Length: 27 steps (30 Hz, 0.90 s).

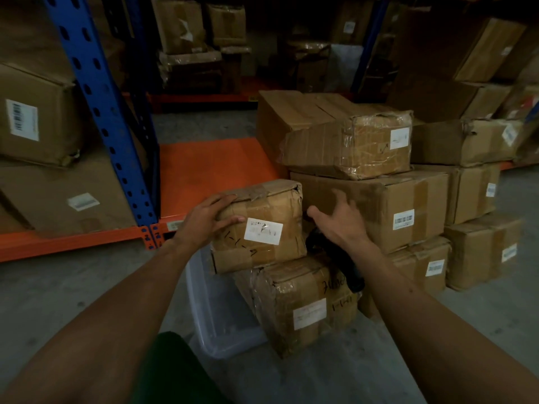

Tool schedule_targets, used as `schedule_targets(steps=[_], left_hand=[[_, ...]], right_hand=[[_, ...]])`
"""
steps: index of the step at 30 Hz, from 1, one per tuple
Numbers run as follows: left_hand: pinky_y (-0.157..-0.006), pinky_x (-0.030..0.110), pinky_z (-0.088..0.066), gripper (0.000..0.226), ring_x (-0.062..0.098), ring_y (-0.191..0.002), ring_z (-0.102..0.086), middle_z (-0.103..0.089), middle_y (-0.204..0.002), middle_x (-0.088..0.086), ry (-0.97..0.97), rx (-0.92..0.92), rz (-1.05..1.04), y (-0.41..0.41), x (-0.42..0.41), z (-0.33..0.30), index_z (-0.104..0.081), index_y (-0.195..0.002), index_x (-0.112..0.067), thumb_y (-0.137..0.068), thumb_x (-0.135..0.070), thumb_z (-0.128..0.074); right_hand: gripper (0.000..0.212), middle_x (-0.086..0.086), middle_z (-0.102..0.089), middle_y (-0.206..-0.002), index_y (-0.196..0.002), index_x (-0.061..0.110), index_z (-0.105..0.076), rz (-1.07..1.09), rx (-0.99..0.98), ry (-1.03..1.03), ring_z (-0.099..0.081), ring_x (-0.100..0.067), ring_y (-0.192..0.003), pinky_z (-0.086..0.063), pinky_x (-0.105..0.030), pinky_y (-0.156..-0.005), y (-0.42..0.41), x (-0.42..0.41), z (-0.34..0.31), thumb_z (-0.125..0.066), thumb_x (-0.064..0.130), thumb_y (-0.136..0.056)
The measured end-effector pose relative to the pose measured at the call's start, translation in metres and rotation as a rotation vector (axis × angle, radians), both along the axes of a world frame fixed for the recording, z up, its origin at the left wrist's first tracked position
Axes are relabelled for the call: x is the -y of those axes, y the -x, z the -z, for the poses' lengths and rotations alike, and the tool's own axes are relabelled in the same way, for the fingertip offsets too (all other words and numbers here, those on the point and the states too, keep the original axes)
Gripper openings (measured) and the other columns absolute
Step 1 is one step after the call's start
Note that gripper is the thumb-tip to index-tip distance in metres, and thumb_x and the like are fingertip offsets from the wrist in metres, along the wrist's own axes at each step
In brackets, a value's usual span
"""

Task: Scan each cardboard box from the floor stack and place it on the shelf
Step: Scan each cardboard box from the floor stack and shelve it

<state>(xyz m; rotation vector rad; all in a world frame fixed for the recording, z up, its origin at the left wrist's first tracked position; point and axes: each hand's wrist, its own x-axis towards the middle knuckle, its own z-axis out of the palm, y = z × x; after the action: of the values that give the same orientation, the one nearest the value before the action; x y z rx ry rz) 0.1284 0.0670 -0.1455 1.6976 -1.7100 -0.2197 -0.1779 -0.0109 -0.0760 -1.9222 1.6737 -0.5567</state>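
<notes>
A small taped cardboard box point(277, 211) with a white label and handwriting sits on top of another taped box point(300, 301) on the floor. My left hand point(208, 218) grips its top left corner, palm on the top and thumb on the front face. Just right of the box, my right hand point(338, 220) hovers with its fingers spread and nothing in them. A black handheld scanner point(347, 266) lies under my right wrist, between the small boxes and the larger stack. The orange shelf deck point(210, 167) behind the box is bare.
A stack of larger boxes point(402, 205) stands to the right, topped by a crumpled taped box point(355, 144). A blue rack upright point(108, 121) rises at the left with boxes point(43, 118) shelved beyond it. A clear plastic bin point(215, 310) sits on the concrete floor beside the lower box.
</notes>
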Motion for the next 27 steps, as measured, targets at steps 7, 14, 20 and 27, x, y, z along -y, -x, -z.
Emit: schedule_targets(steps=[7,14,20,27], left_hand=[[-0.113,0.046,-0.031,0.07,0.028,-0.14,-0.029,-0.029,-0.153,0.007,-0.032,-0.4,-0.353,0.032,0.0,0.01,-0.058,-0.128,-0.034,-0.075,-0.079,-0.056],[-0.103,0.034,-0.031,0.106,0.029,-0.139,-0.038,-0.037,-0.155,0.008,0.008,-0.922,-0.595,0.048,0.016,0.0,-0.026,-0.154,-0.031,-0.069,-0.08,-0.064],[-0.088,0.02,-0.039,0.073,0.013,-0.11,-0.049,-0.056,-0.127,-0.001,0.067,-0.951,-0.569,0.05,0.025,0.001,-0.05,-0.142,-0.028,-0.078,-0.051,-0.076],[-0.073,0.004,-0.043,0.04,-0.001,-0.098,-0.06,-0.066,-0.104,-0.016,0.21,-0.898,-0.571,0.057,0.018,-0.007,-0.07,-0.117,-0.025,-0.08,-0.035,-0.078]], right_hand=[[0.114,-0.015,-0.012,-0.169,-0.16,0.044,-0.006,-0.051,0.307,-0.182,-0.02,-0.044,-0.152,-0.025,-0.061,-0.116,-0.064,0.01,0.004,-0.059,0.089,-0.069],[0.104,-0.009,-0.036,-0.159,-0.153,0.049,-0.033,0.065,0.497,-0.227,-0.028,-0.036,-0.145,-0.031,-0.053,-0.111,-0.088,0.026,0.016,-0.066,0.086,-0.062],[0.087,-0.008,-0.047,-0.15,-0.152,0.044,-0.042,0.126,0.615,-0.175,-0.033,-0.032,-0.14,-0.032,-0.044,-0.106,-0.09,0.035,0.028,-0.072,0.051,-0.07],[0.056,0.005,-0.051,-0.124,-0.131,0.044,-0.056,0.076,0.668,-0.09,-0.039,-0.025,-0.126,-0.032,-0.038,-0.091,-0.087,0.037,0.027,-0.074,0.034,-0.079]])
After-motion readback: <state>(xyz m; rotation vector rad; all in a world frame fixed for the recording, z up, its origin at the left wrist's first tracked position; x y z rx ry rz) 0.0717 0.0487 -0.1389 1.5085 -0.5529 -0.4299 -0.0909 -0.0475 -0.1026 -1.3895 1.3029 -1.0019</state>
